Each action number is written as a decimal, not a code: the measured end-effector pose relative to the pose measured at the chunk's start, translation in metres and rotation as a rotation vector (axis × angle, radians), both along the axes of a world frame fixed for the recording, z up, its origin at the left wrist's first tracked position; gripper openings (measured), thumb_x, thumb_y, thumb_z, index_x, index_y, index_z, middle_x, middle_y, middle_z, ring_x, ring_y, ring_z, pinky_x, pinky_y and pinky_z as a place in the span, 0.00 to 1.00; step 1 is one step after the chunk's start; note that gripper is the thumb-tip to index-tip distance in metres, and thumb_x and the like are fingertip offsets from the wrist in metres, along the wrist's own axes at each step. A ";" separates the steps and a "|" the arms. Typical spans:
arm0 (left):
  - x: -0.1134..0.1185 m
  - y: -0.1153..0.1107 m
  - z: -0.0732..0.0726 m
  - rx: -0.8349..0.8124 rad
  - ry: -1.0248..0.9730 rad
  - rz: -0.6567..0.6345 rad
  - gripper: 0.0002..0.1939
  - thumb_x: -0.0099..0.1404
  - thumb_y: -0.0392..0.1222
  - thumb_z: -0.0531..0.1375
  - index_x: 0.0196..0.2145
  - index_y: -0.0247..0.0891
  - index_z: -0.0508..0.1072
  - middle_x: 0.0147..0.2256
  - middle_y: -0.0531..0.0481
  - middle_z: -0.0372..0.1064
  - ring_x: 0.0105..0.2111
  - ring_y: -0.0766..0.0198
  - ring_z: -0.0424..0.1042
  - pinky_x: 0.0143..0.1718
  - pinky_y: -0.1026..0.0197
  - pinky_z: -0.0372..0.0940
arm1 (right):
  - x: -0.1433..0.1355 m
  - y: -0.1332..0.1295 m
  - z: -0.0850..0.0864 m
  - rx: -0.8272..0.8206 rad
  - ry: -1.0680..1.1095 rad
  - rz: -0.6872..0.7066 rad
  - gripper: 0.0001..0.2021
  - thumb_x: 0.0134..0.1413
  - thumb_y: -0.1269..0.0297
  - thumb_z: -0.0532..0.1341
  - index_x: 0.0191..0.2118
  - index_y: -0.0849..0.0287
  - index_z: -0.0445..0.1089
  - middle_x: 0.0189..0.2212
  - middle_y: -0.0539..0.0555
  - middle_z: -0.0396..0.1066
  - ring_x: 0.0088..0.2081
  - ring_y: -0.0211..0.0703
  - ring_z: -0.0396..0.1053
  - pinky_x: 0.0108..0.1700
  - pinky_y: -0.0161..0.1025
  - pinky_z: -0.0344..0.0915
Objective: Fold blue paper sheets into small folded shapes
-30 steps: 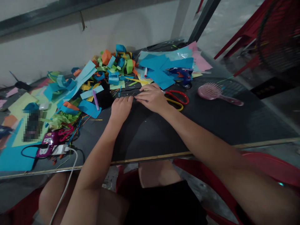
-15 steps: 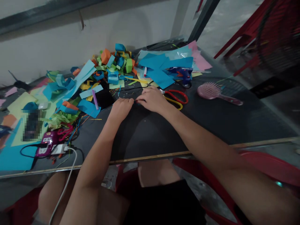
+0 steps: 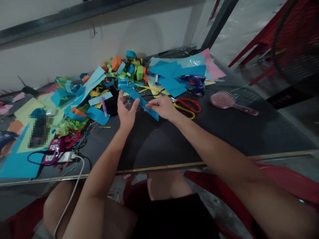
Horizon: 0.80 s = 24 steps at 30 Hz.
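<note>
Head view | left hand: fingers spread, thumb beside blue strip | strip: slanting between surface's far and near edges | right hand: fingers pinching strip | step: seemingly positioning strip; next likely needs left fingers closing

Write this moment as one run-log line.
right hand: pinches long blue paper strip | left hand: open by strip, contact unclear | beside right hand: metal scissors with red and yellow handles
</note>
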<state>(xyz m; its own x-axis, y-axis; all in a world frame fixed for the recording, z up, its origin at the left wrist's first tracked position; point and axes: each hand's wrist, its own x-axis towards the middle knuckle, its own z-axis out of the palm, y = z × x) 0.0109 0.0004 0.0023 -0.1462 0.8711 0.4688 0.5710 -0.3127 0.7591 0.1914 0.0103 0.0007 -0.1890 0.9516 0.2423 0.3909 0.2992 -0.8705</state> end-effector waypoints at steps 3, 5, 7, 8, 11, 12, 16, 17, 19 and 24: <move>0.009 0.005 -0.009 -0.137 -0.253 -0.149 0.27 0.68 0.55 0.60 0.58 0.38 0.69 0.55 0.37 0.72 0.55 0.54 0.72 0.49 0.56 0.71 | -0.005 -0.003 -0.002 -0.076 0.157 0.035 0.23 0.47 0.38 0.68 0.27 0.56 0.81 0.27 0.54 0.80 0.31 0.46 0.76 0.34 0.39 0.67; 0.011 0.005 -0.011 -0.207 -0.341 -0.300 0.20 0.66 0.56 0.61 0.43 0.36 0.78 0.41 0.43 0.78 0.43 0.59 0.77 0.44 0.59 0.71 | -0.006 -0.004 -0.002 -0.128 0.228 0.045 0.25 0.43 0.36 0.68 0.27 0.57 0.81 0.27 0.55 0.80 0.29 0.44 0.74 0.33 0.40 0.68; 0.010 0.005 -0.010 -0.250 -0.412 -0.384 0.18 0.63 0.56 0.64 0.33 0.35 0.79 0.31 0.48 0.77 0.34 0.63 0.76 0.39 0.61 0.70 | -0.006 -0.006 0.000 -0.170 0.244 0.077 0.24 0.42 0.37 0.70 0.27 0.57 0.81 0.26 0.54 0.79 0.27 0.42 0.72 0.33 0.40 0.67; 0.009 0.004 -0.010 -0.258 -0.450 -0.390 0.18 0.62 0.56 0.65 0.31 0.35 0.79 0.29 0.48 0.77 0.33 0.64 0.75 0.38 0.62 0.69 | -0.005 -0.007 0.001 -0.188 0.221 0.105 0.23 0.43 0.38 0.70 0.27 0.57 0.80 0.25 0.53 0.78 0.27 0.42 0.71 0.32 0.40 0.67; 0.006 0.003 -0.009 -0.271 -0.552 -0.383 0.19 0.59 0.57 0.67 0.29 0.36 0.80 0.29 0.47 0.79 0.33 0.63 0.76 0.39 0.61 0.69 | -0.003 -0.009 0.005 -0.261 0.086 0.173 0.21 0.46 0.41 0.70 0.25 0.58 0.79 0.20 0.51 0.74 0.25 0.39 0.68 0.31 0.39 0.65; 0.005 0.004 -0.009 -0.275 -0.578 -0.385 0.19 0.57 0.57 0.68 0.29 0.36 0.80 0.29 0.47 0.79 0.33 0.63 0.76 0.39 0.61 0.70 | -0.002 -0.010 0.006 -0.288 0.044 0.178 0.21 0.46 0.42 0.70 0.24 0.58 0.79 0.19 0.51 0.73 0.24 0.38 0.67 0.31 0.39 0.64; 0.004 0.008 -0.012 -0.274 -0.666 -0.382 0.18 0.55 0.56 0.70 0.27 0.36 0.80 0.28 0.47 0.79 0.32 0.63 0.76 0.39 0.61 0.70 | 0.000 -0.011 0.012 -0.409 0.041 0.230 0.14 0.42 0.52 0.73 0.25 0.58 0.79 0.22 0.52 0.76 0.26 0.39 0.70 0.35 0.38 0.67; 0.003 0.010 -0.013 -0.266 -0.689 -0.368 0.18 0.55 0.56 0.70 0.27 0.36 0.80 0.28 0.48 0.79 0.31 0.64 0.76 0.38 0.61 0.69 | 0.000 -0.011 0.013 -0.435 0.057 0.261 0.11 0.42 0.55 0.73 0.25 0.58 0.79 0.24 0.52 0.78 0.28 0.40 0.72 0.37 0.38 0.68; 0.001 0.013 -0.015 -0.251 -0.730 -0.329 0.17 0.55 0.55 0.70 0.27 0.37 0.80 0.28 0.48 0.79 0.30 0.65 0.75 0.36 0.62 0.69 | 0.001 -0.012 0.016 -0.459 0.064 0.307 0.07 0.42 0.60 0.73 0.24 0.57 0.79 0.26 0.53 0.80 0.31 0.41 0.75 0.41 0.38 0.70; 0.000 0.016 -0.018 -0.266 -0.730 -0.265 0.14 0.58 0.52 0.69 0.29 0.37 0.80 0.28 0.48 0.78 0.30 0.65 0.75 0.34 0.62 0.68 | -0.001 -0.012 0.018 -0.431 -0.002 0.309 0.04 0.45 0.65 0.71 0.25 0.57 0.80 0.26 0.53 0.80 0.31 0.41 0.76 0.41 0.38 0.69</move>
